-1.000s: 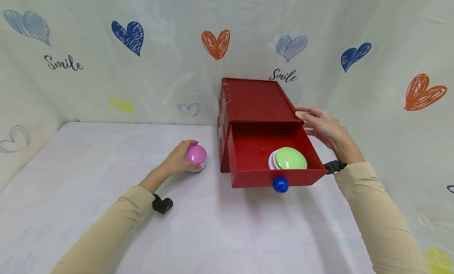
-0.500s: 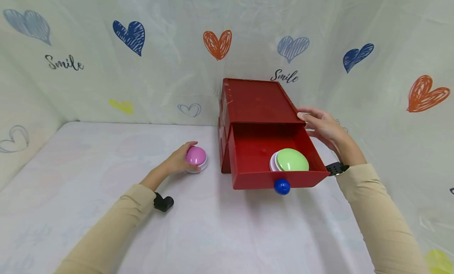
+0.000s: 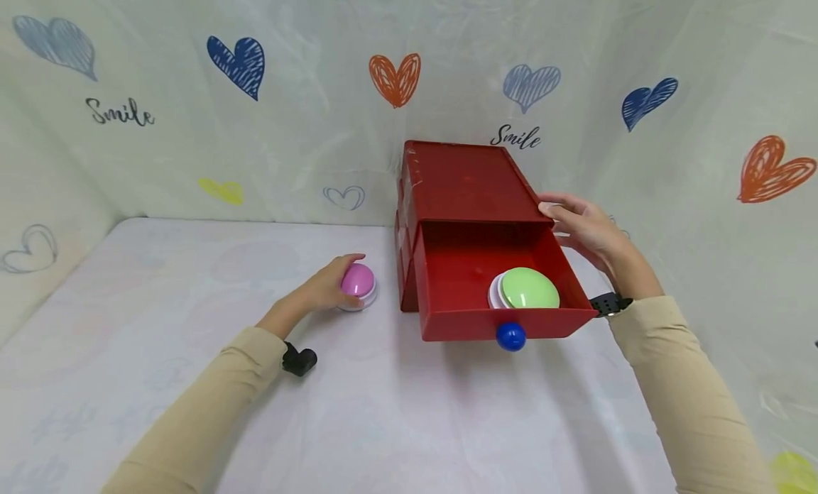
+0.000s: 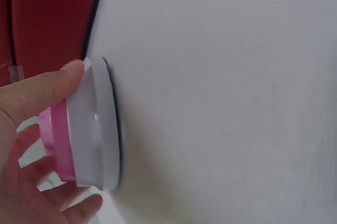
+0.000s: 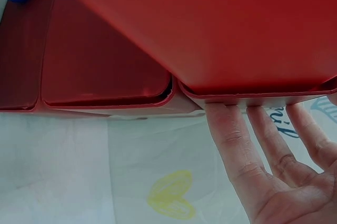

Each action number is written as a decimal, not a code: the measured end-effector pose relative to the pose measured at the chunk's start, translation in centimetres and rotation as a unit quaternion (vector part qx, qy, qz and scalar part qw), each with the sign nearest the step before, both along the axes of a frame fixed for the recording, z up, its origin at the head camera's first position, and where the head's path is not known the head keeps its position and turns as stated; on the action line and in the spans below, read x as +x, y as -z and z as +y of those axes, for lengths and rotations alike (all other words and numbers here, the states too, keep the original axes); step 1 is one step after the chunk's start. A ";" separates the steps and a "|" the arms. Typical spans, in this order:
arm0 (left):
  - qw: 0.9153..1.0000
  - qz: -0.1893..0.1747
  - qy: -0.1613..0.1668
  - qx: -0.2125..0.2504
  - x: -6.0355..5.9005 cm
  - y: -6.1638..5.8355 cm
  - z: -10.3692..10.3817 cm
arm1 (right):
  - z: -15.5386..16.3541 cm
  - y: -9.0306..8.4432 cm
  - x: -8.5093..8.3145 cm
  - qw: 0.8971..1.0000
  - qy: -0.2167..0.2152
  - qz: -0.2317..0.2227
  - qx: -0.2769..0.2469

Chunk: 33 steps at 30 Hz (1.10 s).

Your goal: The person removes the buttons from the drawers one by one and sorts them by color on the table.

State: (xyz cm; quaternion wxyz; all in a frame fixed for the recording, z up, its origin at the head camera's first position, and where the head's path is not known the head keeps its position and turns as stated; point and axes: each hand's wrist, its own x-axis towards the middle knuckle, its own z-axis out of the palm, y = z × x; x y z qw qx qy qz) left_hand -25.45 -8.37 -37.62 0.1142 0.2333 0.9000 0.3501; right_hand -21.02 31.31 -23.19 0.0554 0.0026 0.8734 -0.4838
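Note:
A pink dome button (image 3: 357,281) on a white base sits on the table just left of a red drawer box (image 3: 466,178). My left hand (image 3: 326,288) grips it from the left; in the left wrist view the thumb (image 4: 47,87) and fingers curl round the button's white base (image 4: 95,129). The drawer (image 3: 460,324) with a blue knob (image 3: 510,336) is pulled out, and a green dome button (image 3: 529,288) lies inside. My right hand (image 3: 578,224) rests on the box's top right corner, its straight fingers (image 5: 231,134) against the box (image 5: 210,29).
A white cloth (image 3: 383,409) covers the table. Cloth walls printed with hearts (image 3: 394,79) close in the back and both sides, and the box stands against the back wall. Both wrists carry black straps (image 3: 299,359).

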 end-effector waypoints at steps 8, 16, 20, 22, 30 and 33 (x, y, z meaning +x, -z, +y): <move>0.999 0.050 0.010 -0.010 0.1 -1.5 0.5 | 0.1 0.0 0.0 1.000 -0.003 0.001 -0.005; 0.993 0.100 -0.017 0.056 0.8 -4.4 1.1 | 0.2 0.0 0.1 1.000 -0.001 0.002 -0.008; 0.980 0.152 -0.031 0.125 1.5 -6.3 1.9 | 0.2 0.0 0.0 1.000 -0.002 -0.002 -0.013; 0.969 0.177 -0.032 0.168 1.8 -7.3 2.3 | 0.2 0.0 0.0 1.000 -0.001 -0.003 -0.015; 0.914 0.263 -0.007 0.308 4.0 -11.1 4.7 | 0.3 0.1 0.0 1.000 -0.005 0.004 -0.022; 0.895 0.298 0.022 0.332 5.0 -12.3 5.6 | 0.3 0.1 0.0 1.000 -0.003 0.004 -0.024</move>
